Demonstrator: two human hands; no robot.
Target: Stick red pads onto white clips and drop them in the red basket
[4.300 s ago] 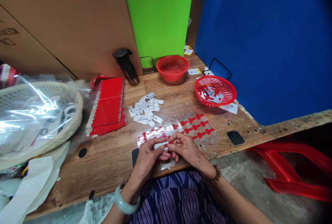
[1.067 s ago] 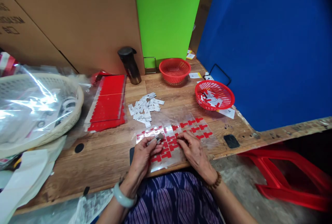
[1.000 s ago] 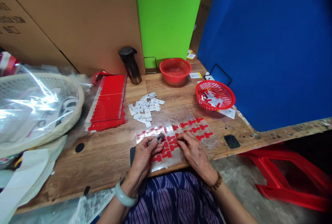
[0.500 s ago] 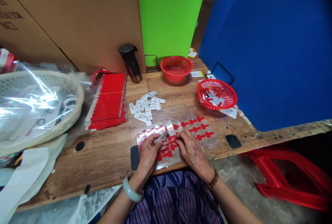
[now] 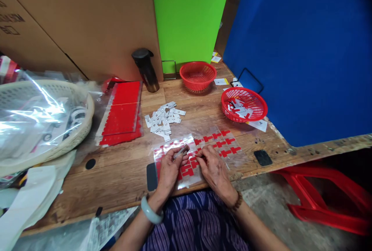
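Observation:
My left hand is closed around a small greyish stack of tags, held over the left part of a clear plastic sheet. Rows of red T-shaped stickers cover that sheet, which lies at the table's front edge. The fingertips of my right hand are pinched together low over the sheet's middle, beside the left hand. Whatever sits between them is too small or hidden to make out. A loose pile of white printed tags lies just beyond the sheet.
Red sticker sheets are stacked on the left, near a large cream basket under clear plastic. A black bottle and a red basket stand at the back. Another red basket holds tags, near a blue panel.
The stack in my left hand has tilted slightly. My right hand stays pinched in nearly the same place over the sheet, and the items on the table have not moved.

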